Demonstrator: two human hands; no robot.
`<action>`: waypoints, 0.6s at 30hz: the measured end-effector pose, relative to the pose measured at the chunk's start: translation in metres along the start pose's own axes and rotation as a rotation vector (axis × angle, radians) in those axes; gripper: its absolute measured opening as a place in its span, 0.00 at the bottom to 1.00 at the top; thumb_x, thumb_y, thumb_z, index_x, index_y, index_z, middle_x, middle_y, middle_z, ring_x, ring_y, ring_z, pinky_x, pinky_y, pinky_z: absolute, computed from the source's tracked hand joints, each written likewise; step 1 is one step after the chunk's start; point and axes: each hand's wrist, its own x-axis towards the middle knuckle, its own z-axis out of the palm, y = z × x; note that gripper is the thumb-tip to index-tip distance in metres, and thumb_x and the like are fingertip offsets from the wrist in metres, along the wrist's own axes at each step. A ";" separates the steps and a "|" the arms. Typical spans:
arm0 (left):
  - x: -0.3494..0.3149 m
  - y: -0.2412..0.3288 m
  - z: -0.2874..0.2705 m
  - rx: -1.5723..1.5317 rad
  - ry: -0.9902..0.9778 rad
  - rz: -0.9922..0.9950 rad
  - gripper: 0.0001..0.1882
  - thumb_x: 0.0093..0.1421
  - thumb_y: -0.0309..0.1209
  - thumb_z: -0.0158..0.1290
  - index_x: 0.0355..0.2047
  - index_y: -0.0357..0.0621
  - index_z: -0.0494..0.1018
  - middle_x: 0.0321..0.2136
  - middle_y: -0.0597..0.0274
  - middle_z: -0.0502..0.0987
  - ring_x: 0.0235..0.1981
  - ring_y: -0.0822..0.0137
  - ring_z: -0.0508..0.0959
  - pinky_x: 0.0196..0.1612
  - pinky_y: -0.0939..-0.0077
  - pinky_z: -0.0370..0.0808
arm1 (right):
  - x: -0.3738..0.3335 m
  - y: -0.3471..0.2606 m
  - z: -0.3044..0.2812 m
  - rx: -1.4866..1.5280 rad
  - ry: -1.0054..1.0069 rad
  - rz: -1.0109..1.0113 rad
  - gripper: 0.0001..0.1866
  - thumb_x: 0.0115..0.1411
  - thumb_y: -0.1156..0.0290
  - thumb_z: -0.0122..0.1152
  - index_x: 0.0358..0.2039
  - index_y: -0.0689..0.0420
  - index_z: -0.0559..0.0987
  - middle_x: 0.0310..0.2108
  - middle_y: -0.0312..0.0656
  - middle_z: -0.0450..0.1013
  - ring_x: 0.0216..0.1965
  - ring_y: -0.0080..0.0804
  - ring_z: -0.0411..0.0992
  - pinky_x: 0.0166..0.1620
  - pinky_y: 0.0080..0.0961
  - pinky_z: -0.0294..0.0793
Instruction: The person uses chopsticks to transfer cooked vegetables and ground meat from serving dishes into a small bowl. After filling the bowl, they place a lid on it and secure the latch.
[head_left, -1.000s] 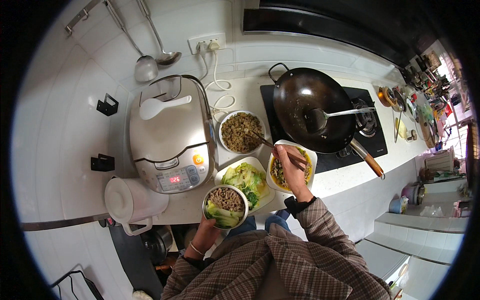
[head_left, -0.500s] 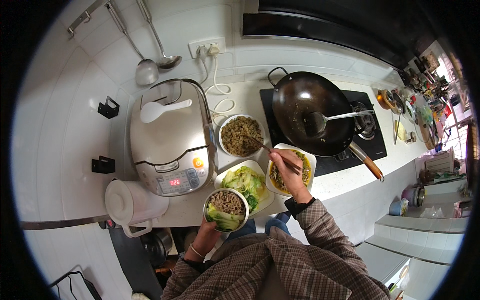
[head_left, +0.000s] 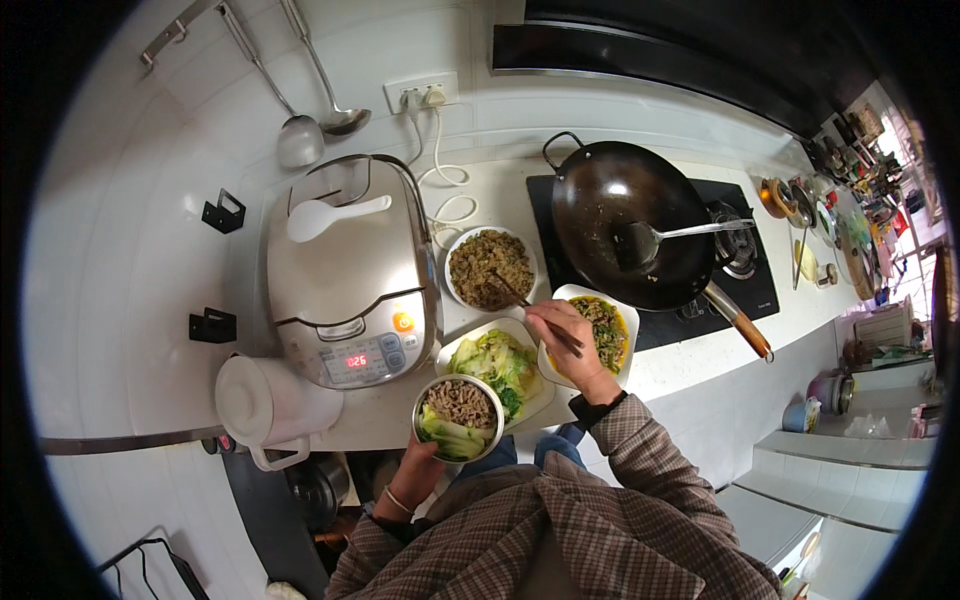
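My left hand [head_left: 420,468] grips a round metal bowl [head_left: 497,440] at the counter's front edge; minced meat [head_left: 462,402] and green leaves [head_left: 450,436] fill it. In my right hand [head_left: 570,335] is a pair of brown chopsticks [head_left: 518,297], their tips in the brown crumbly food [head_left: 490,262] on a white round plate [head_left: 450,284]. Below that plate lies a square white dish [head_left: 545,395] of cooked lettuce [head_left: 495,365]. Partly behind my right hand sits another white dish [head_left: 627,375] holding chopped greens in yellow liquid [head_left: 608,325].
A rice cooker [head_left: 345,265] with a white rice paddle [head_left: 335,215] on its lid stands left, beside a white pitcher [head_left: 260,400]. Right, a dark wok [head_left: 600,220] containing a metal spatula [head_left: 680,232] rests on the black stove [head_left: 745,290], its wooden handle [head_left: 745,330] reaching past the counter edge.
The chopstick tips have gone lower into the brown food on the round plate, and my right hand has shifted slightly down. The bowl stays in my left hand. The whole view has shifted slightly.
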 end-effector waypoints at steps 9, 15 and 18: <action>-0.004 0.002 0.005 -0.005 0.066 -0.023 0.43 0.60 0.35 0.59 0.72 0.51 0.50 0.68 0.57 0.60 0.68 0.55 0.63 0.69 0.55 0.64 | -0.005 0.002 0.026 -0.010 -0.162 -0.102 0.10 0.63 0.74 0.66 0.44 0.62 0.84 0.41 0.48 0.78 0.40 0.45 0.78 0.44 0.34 0.79; -0.006 0.001 -0.002 -0.037 0.025 -0.012 0.42 0.62 0.37 0.62 0.72 0.55 0.52 0.68 0.60 0.60 0.69 0.56 0.62 0.69 0.53 0.64 | -0.008 0.004 0.025 -0.044 -0.103 -0.116 0.10 0.64 0.74 0.65 0.45 0.62 0.83 0.42 0.49 0.78 0.41 0.46 0.78 0.45 0.35 0.79; -0.007 0.000 -0.004 -0.047 0.019 -0.017 0.42 0.62 0.37 0.62 0.72 0.54 0.52 0.68 0.60 0.60 0.69 0.55 0.62 0.70 0.53 0.64 | -0.007 0.001 0.014 0.000 0.008 0.000 0.07 0.63 0.76 0.66 0.41 0.63 0.84 0.39 0.48 0.79 0.40 0.43 0.79 0.43 0.31 0.79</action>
